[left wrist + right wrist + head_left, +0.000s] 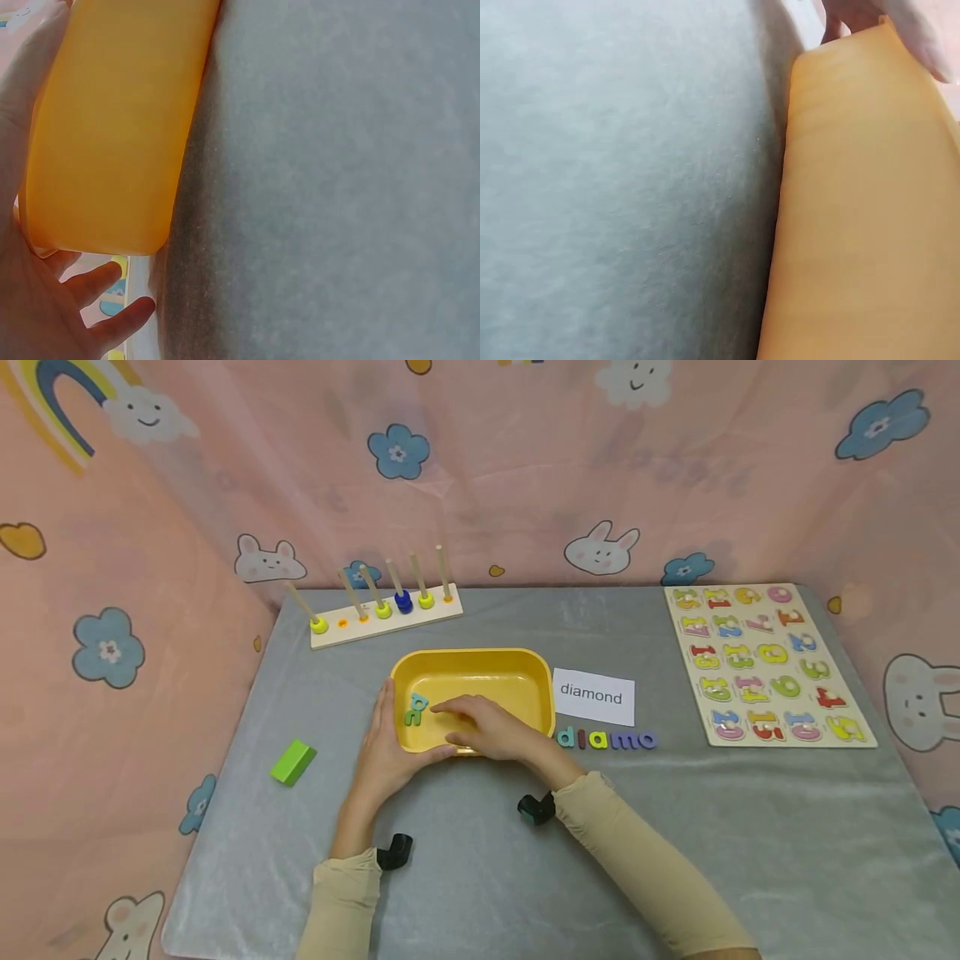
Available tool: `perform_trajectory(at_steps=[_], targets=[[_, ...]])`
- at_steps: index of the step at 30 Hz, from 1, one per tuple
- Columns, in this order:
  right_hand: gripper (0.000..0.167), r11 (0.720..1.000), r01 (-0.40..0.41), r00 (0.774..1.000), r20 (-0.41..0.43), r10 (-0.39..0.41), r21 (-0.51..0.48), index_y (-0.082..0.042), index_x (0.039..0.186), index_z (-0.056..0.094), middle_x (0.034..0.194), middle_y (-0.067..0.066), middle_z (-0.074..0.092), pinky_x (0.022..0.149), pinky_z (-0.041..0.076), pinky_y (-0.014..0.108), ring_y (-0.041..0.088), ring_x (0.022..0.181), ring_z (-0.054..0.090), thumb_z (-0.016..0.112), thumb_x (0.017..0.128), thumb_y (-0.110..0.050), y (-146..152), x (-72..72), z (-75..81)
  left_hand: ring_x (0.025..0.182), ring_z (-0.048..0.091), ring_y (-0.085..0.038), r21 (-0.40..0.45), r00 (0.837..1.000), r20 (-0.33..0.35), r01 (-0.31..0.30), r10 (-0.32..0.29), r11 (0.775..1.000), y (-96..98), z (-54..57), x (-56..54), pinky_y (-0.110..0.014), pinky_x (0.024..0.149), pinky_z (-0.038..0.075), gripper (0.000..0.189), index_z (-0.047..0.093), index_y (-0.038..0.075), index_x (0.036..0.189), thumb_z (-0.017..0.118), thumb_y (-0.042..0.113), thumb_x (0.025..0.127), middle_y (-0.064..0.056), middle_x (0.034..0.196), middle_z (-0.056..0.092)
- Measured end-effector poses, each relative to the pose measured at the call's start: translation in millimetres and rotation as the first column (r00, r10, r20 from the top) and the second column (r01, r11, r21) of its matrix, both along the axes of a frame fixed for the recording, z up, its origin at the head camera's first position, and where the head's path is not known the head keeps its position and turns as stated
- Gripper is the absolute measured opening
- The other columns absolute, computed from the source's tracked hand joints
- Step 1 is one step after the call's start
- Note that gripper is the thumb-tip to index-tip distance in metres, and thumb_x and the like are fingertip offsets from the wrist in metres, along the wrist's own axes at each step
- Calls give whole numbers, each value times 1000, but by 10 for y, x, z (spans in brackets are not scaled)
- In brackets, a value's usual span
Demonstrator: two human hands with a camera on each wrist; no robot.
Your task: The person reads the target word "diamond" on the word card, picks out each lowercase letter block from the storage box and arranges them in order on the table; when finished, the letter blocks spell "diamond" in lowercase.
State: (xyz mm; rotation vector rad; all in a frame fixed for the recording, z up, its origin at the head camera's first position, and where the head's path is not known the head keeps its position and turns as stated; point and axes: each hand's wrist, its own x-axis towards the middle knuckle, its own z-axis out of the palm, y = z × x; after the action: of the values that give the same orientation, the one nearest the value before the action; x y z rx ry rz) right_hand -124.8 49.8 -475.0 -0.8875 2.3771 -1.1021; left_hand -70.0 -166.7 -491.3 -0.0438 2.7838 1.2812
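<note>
A yellow tray (480, 657) lies on the table before me, holding a light-blue letter (419, 702) and a green letter n (412, 717) at its left end. My left hand (386, 739) braces the tray's near left corner, fingers along the side and thumb along the front rim. Spread fingers (120, 324) show beyond the tray wall in the left wrist view. Over the tray, my right hand (487, 727) reaches leftward, its index finger extended near the letters. I see nothing held in it. In the right wrist view, fingers (922, 37) hang over the tray's edge.
Right of the tray lie a "diamond" card (594, 697) and a row of letters (597, 740) reading "diamo". A number puzzle board (771, 664) is at the far right. A peg stand with rings (386, 617) stands behind; a green block (293, 763) lies left.
</note>
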Motion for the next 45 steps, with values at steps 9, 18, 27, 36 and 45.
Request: perform_trajectory(at_steps=[9,18,27,36,45], targets=[[56,993,-96,995,35,93,66,-19,156,56,156,11,54,102,38,42,29,124,47,72,102,-19,-158,-131,-50,163,21,-41,-11,1000,9,15,-15,1000,-5,1,7,-70,124,27,143,-3,25,172,92,64,73,0,180,3],[66,960,-103,994,1,107,260,-30,161,48,133,11,50,80,23,36,25,102,39,73,100,-32,-337,-196,-27,163,20,-41,-13,1000,20,17,-16,1000,-2,6,8,-70,125,27,142,-4,26,172,91,65,74,2,180,1],[38,976,-15,999,-48,26,215,-23,134,69,124,9,56,84,26,38,26,109,45,79,97,-25,-422,-202,-80,163,21,-39,-12,1000,17,16,-16,1000,-6,13,-7,-69,124,28,143,-5,28,172,92,63,73,1,180,1],[15,986,62,998,-40,-57,152,-12,104,71,105,6,62,91,39,41,24,102,52,82,93,-13,-368,-186,-76,162,24,-39,-13,1000,19,9,-9,1000,-1,-12,-14,-67,126,28,142,-4,25,172,92,62,74,-1,180,4],[23,992,130,991,-41,-129,0,-4,118,77,104,7,68,86,48,33,20,94,57,77,98,-15,-129,-137,-7,163,22,-36,1,1000,20,-4,4,1000,-2,-2,-9,-66,126,28,145,-1,23,173,93,64,71,1,180,4]])
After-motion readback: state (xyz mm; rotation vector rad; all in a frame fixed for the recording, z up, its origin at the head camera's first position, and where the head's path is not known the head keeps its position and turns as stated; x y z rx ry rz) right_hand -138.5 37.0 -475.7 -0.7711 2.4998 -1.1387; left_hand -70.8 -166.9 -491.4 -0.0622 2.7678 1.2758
